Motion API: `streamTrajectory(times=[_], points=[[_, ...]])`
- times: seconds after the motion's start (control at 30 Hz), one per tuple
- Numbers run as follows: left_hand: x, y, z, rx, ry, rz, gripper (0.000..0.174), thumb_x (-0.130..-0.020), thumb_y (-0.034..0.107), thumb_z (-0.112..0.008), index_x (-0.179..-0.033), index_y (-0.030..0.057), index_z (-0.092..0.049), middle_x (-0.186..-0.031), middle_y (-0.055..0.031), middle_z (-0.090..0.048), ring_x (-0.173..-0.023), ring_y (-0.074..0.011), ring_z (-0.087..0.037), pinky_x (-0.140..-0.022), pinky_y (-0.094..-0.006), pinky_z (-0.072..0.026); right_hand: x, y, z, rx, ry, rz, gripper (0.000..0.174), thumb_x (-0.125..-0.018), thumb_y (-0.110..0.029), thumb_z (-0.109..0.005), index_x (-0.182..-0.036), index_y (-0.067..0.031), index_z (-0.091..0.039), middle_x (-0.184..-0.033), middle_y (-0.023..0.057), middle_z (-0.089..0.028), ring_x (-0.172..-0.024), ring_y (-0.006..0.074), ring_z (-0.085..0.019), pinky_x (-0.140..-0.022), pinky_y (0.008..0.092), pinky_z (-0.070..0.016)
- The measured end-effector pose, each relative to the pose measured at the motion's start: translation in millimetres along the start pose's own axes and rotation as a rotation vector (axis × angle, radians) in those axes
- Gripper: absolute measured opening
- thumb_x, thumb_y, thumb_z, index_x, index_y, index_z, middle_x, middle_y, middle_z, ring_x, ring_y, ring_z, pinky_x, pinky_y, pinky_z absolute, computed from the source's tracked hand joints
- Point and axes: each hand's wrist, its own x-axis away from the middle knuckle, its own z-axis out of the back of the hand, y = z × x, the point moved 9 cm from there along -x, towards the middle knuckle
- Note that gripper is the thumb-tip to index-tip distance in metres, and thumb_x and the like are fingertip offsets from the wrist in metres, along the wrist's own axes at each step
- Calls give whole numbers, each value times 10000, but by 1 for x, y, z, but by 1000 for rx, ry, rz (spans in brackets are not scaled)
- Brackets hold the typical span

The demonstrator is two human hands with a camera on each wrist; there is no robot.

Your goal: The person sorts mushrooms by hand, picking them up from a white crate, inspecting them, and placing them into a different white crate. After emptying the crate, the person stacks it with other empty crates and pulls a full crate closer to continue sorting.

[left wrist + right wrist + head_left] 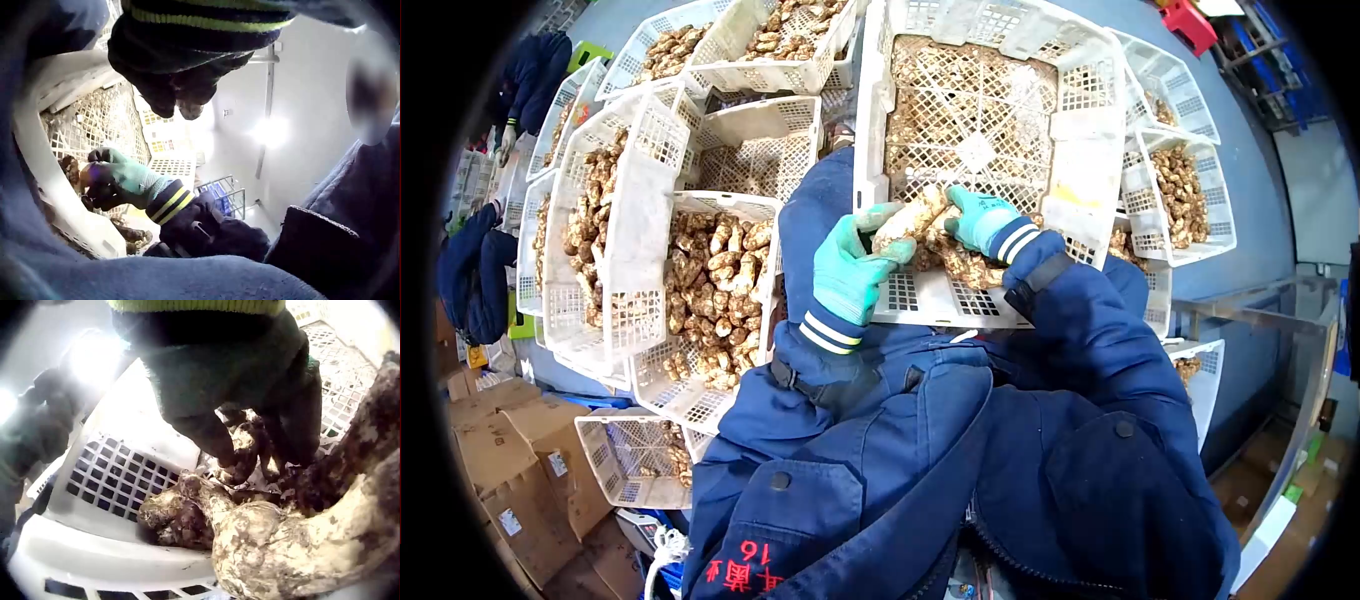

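In the head view my gloved left hand (850, 265) grips a pale, knobby tuber (913, 220) between thumb and fingers, above the near end of a white plastic crate (990, 312). My gloved right hand (983, 220) is at the tuber's other end. The right wrist view shows its fingers curled round a small, soil-stained tuber part (245, 447). Large dirty tubers (269, 544) lie just under that hand, by the crate's near wall. In the left wrist view the right hand (128, 178) shows over the crate, while dark cuffs and sleeves fill much of the frame.
Crates heaped with brown tubers (715, 290) stand at my left, and more tubers (1180, 195) fill crates at my right. Cardboard boxes (530, 460) are stacked at the lower left. A metal frame (1305, 380) stands on the right. Another person's dark clothing (475, 280) shows at far left.
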Motion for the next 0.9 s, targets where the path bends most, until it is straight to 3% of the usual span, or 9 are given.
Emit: streamTrajectory(times=[0.2, 0.3, 0.43, 0.53, 0.57, 0.6, 0.77, 0.83, 0.9], points=[[3, 24, -1, -277, 3, -247, 481, -787, -23, -759, -1216, -26, -541, -1191, -120, -605, -1077, -181, -597, -956, -300, -489, 10, 14, 13, -144, -107, -173, 399, -904, -300, -577, -1227, -65, -578, -1180, 184, -643, -1084, 339, -622, -933, 402, -482], [3, 28, -1, -279, 24, -325, 448, -803, -39, -735, -1219, -32, -569, -1178, -122, -617, -1074, -175, -596, -961, -300, -481, 5, 10, 16, -22, 94, -39, 347, -912, -314, -550, -1157, -71, -587, -1072, 209, -656, -1003, 368, -633, -864, 433, -494], [-3, 6, 13, -13, 19, 182, 385, -893, 102, -684, -1230, -29, -553, -945, -135, -677, -711, -129, -658, -568, -186, -495, 4, -3, 5, 0, 59, -12, 488, -941, -370, -513, -1356, -116, -487, -1171, 256, -617, -1084, 415, -595, -933, 462, -469], [4, 12, 26, 212, -9, 338, 382, -1008, 263, -459, -1245, -28, -532, -927, -151, -680, -611, -113, -597, -513, -167, -437, -3, -4, -1, -6, 2, 21, 563, -946, -420, -480, -1427, -131, -427, -1214, 261, -602, -1124, 412, -583, -976, 446, -453], [0, 1, 28, 664, -226, 378, 389, -1012, 274, -407, -1269, -1, -505, -1019, -181, -659, -612, -110, -541, -484, -165, -380, -11, 0, -6, 24, -93, -29, 558, -946, -431, -464, -1432, -159, -428, -1295, 218, -578, -1168, 380, -572, -1007, 438, -437], [4, 6, 58, 462, -26, 246, 365, -984, 233, -467, -1278, 18, -486, -1144, -228, -611, -654, -114, -480, -519, -182, -386, -11, 0, -3, -22, -138, -17, 532, -942, -416, -466, -1400, -145, -472, -1294, 205, -584, -1170, 374, -571, -1005, 436, -436], [20, 14, 154, 736, 253, -72, 670, -947, 442, -578, -1341, -78, -428, -1255, -253, -566, -1014, -306, -629, -784, -320, -570, -9, 7, -1, -94, 7, 92, 387, -924, -351, -491, -1195, -110, -626, -1069, 203, -671, -1004, 373, -636, -891, 444, -487], [33, 12, 155, 792, 240, -16, 731, -947, 505, -549, -1319, -112, -426, -1259, -256, -564, -1081, -343, -621, -913, -376, -567, -9, 10, 0, -119, 46, 70, 348, -918, -339, -510, -1147, -120, -654, -1042, 199, -678, -978, 368, -645, -864, 440, -499], [40, 4, 111, 636, 141, 91, 685, -964, 467, -543, -1336, -90, -404, -1223, -252, -575, -997, -300, -639, -799, -296, -574, -8, 12, 2, -147, 61, 37, 319, -911, -312, -536, -1144, -130, -657, -1029, 193, -681, -973, 367, -647, -857, 435, -502]])
